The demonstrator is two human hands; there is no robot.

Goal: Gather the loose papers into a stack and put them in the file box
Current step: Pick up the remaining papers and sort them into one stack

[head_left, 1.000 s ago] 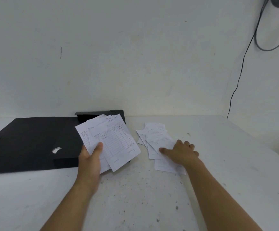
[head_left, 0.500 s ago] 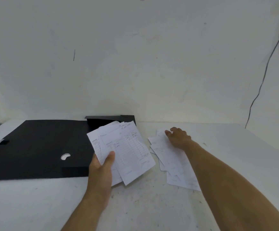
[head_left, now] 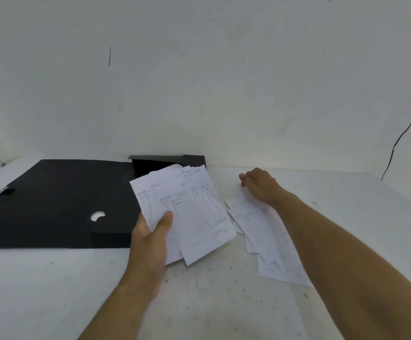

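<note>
Several white ruled papers (head_left: 187,212) fanned | left hand (head_left: 150,239) gripping

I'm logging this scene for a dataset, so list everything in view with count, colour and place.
file box: one, black, lying open on the table's left.
held papers: a fanned bunch, white printed forms, gripped above the table centre.
loose papers: several, white, overlapping on the table right of centre.
table: one, white, speckled.
cable: one, black, on the wall at right.
left hand: grips the held papers.
right hand: reaches over the loose papers' far end.
</note>
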